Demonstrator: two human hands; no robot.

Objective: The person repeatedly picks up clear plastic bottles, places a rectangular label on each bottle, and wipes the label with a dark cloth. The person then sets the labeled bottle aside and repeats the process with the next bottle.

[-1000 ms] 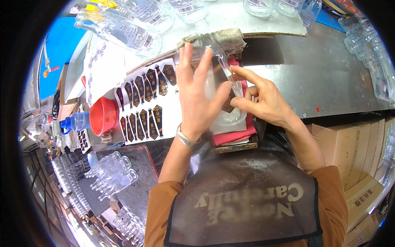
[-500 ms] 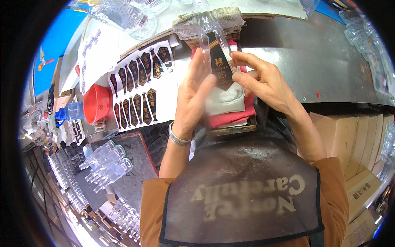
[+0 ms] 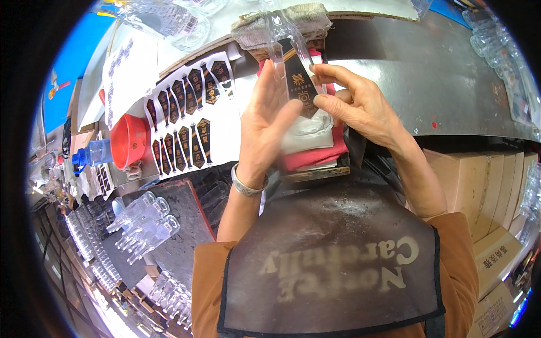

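A metal-topped workbench [image 3: 394,70] is filling the upper right; below it, brown cardboard cartons [image 3: 473,180] are standing, contents hidden. A white sheet [image 3: 228,132] is bearing two rows of black labels [image 3: 198,141]. Between the hands, a clear bottle [image 3: 311,127] is lying, neck across a knitted cloth [image 3: 313,23]; whether it is holding liquid, I cannot tell. The left hand [image 3: 260,121] is flanking it, thumb spread from fingers; the right hand [image 3: 366,107] is touching its right edge, thumb and forefinger apart. A red bowl [image 3: 127,142] is sitting left of the sheet. A black-and-gold label [image 3: 297,72] is lying along the bottle.
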